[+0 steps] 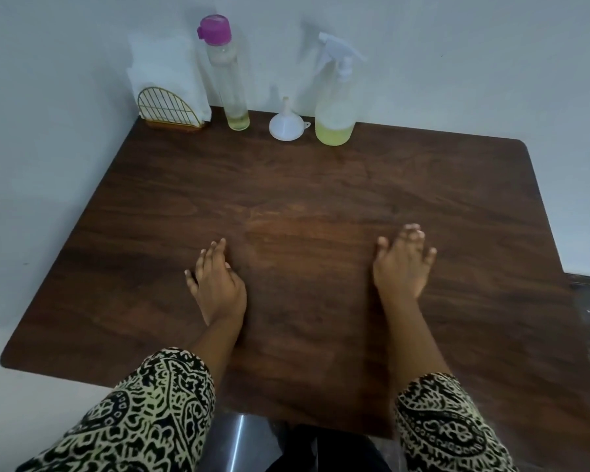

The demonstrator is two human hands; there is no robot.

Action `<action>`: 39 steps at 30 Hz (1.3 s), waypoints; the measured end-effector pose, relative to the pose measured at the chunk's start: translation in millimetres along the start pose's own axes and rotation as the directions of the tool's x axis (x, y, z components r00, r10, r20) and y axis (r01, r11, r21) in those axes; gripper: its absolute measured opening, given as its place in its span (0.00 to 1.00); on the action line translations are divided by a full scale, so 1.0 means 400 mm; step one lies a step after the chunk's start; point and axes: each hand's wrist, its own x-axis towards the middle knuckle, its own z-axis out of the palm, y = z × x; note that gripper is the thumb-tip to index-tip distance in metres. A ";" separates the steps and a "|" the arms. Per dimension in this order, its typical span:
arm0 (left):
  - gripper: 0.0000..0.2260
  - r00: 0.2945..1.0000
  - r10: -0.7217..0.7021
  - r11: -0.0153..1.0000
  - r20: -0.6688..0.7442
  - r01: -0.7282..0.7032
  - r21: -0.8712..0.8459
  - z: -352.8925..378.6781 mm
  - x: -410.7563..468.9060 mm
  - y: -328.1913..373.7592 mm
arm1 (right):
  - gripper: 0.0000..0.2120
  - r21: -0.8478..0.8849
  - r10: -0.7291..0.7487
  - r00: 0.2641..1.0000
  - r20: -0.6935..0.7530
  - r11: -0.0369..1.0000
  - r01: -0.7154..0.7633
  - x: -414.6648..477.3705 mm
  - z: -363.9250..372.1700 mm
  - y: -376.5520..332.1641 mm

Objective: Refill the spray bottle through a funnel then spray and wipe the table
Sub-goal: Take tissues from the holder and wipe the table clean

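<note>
Resting flat on the dark wood table (321, 185), both hands are empty w/ fingers spread: left hand (217, 284) near-centre left, right hand (402, 264) near-centre right, well apart. Along the far edge by the wall, L to R: gold wire napkin holder (167, 109) w/ white napkins (166, 68), tall clear bottle (227, 73) w/ pink cap and a little yellowish liquid, white funnel (286, 122) standing mouth-down, spray bottle (336, 97) approx. a quarter full of yellow-green liquid. Funnel sits just beside the spray bottle's left. Patterned sleeves (140, 420) at near edge.
</note>
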 end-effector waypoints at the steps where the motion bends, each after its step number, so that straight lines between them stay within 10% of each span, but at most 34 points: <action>1: 0.23 1.000 -0.001 1.000 0.000 0.001 -0.008 -0.001 0.001 0.000 | 0.31 0.002 0.053 0.998 0.028 0.999 -0.053 0.003 -0.007 0.017; 5: 0.24 0.999 -0.026 0.988 -0.024 0.022 -0.153 -0.005 -0.001 -0.007 | 0.31 0.089 -0.279 0.960 0.031 0.957 0.276 -0.133 0.044 -0.161; 10: 0.23 0.998 -0.054 0.943 0.023 0.058 -0.328 -0.058 -0.016 -0.071 | 0.28 0.078 -0.826 0.522 0.212 0.547 0.834 -0.389 0.091 -0.283; 14: 0.22 0.978 0.129 0.980 0.165 -0.100 -0.173 -0.079 -0.036 -0.118 | 0.32 -0.046 -0.487 0.873 -0.001 0.872 0.487 -0.272 0.074 -0.066; 17: 0.22 0.960 0.231 0.973 0.159 -0.228 -0.041 -0.066 -0.031 -0.112 | 0.31 -0.041 -0.155 0.987 0.027 0.987 0.156 -0.190 0.019 0.055; 21: 0.21 0.958 0.227 0.969 0.176 -0.240 0.056 -0.064 -0.035 -0.107 | 0.34 0.038 -0.281 0.959 0.036 0.959 0.279 -0.291 0.054 -0.091; 26: 0.20 0.972 0.158 0.962 0.171 -0.191 0.197 -0.075 -0.084 -0.128 | 0.29 0.040 -0.794 0.592 0.134 0.602 0.798 -0.515 0.086 -0.167; 30: 0.21 0.975 0.132 0.957 0.179 -0.172 0.232 -0.084 -0.130 -0.137 | 0.34 -0.021 -0.428 0.904 0.021 0.904 0.428 -0.372 0.052 0.068; 34: 0.21 0.979 0.109 0.960 0.171 -0.148 0.238 -0.081 -0.139 -0.132 | 0.36 -0.039 -0.082 0.997 -0.007 0.996 0.082 -0.302 0.008 0.199; 37: 0.21 0.978 0.113 0.960 0.173 -0.152 0.235 -0.085 -0.137 -0.130 | 0.34 0.125 -0.261 0.963 0.069 0.960 0.251 -0.425 0.028 0.036; 39: 0.21 0.977 0.120 0.959 0.175 -0.160 0.234 -0.087 -0.138 -0.130 | 0.32 0.107 -0.578 0.815 0.044 0.814 0.571 -0.563 0.065 -0.069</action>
